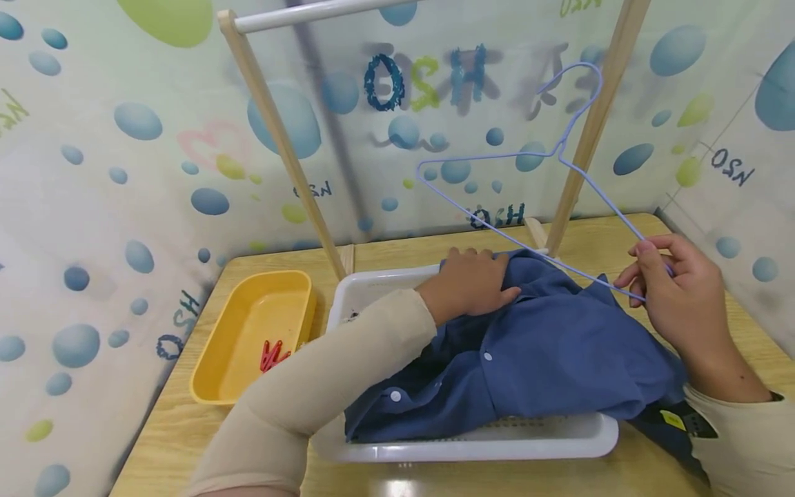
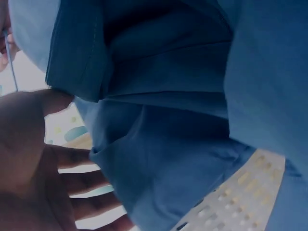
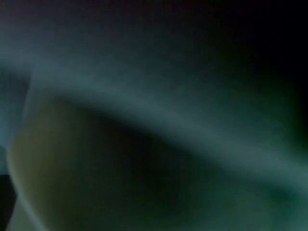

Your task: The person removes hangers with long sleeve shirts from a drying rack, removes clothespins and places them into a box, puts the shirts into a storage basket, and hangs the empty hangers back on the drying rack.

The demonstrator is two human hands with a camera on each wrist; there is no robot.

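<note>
A blue buttoned shirt (image 1: 559,345) lies bunched over a white perforated basket (image 1: 484,445). My left hand (image 1: 468,281) rests at the shirt's upper edge. In the left wrist view that hand (image 2: 53,168) has its fingers fairly straight and apart, touching the cloth's edge. A light-blue wire hanger (image 1: 491,157) stands above the shirt, its hook pointing up. My right hand (image 1: 680,297) grips one lower corner of the hanger, on the right side. Cloth folds hide part of the basket. The right wrist view is dark and blurred, apparently covered by fabric.
A yellow tray (image 1: 248,324) with several red clothespins (image 1: 273,355) sits left of the basket on the wooden table (image 1: 168,442). Behind stands a rack with wooden posts (image 1: 282,138) and a white top bar (image 1: 310,12), near the patterned wall.
</note>
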